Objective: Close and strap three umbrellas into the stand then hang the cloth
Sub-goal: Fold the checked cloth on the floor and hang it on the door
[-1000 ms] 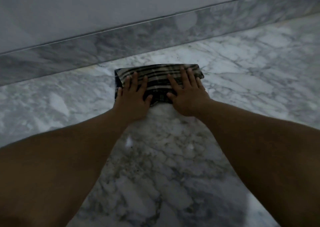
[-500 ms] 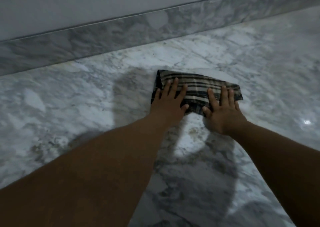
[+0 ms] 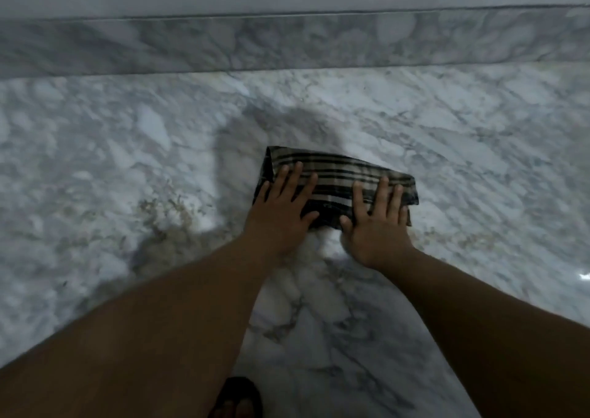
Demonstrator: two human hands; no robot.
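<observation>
A marble floor (image 3: 127, 168) fills the view, meeting a marble skirting (image 3: 223, 44) at twelve o'clock. Just right of centre lies the folded striped cloth (image 3: 338, 175), flat on the floor, apparently so that it can wipe it. The left hand (image 3: 281, 213) presses its nine o'clock half and the right hand (image 3: 380, 226) its three o'clock half, both with fingers straight and spread, palms down, probably to spread weight evenly. A dark sandal (image 3: 236, 398) shows at six o'clock. No umbrellas or stand are visible; hanging the cloth seems not yet done.
</observation>
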